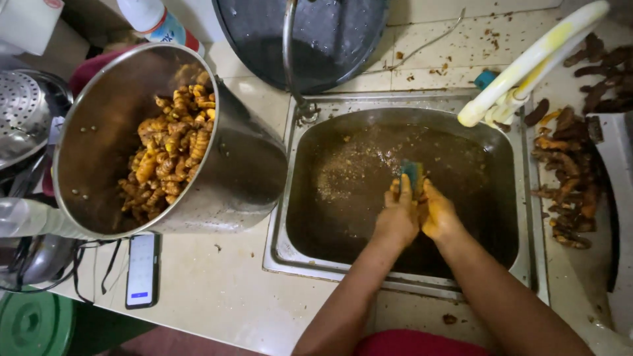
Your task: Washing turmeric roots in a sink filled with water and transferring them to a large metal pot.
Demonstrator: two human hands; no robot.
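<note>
Pressing together over the sink (297, 198), the left hand (397, 221) and right hand (436, 214) are pinching a blue-and-yellow sponge (413, 173) in their joint grip. Murky water is leaving open room all around them. Left of the grip, a tilted steel pot (244, 171) of turmeric roots (168, 148) is overhanging the sink edge.

Both forearms are bare, no sleeves or jewellery showing, and there's a red garment (412, 344) at the waist.
</note>
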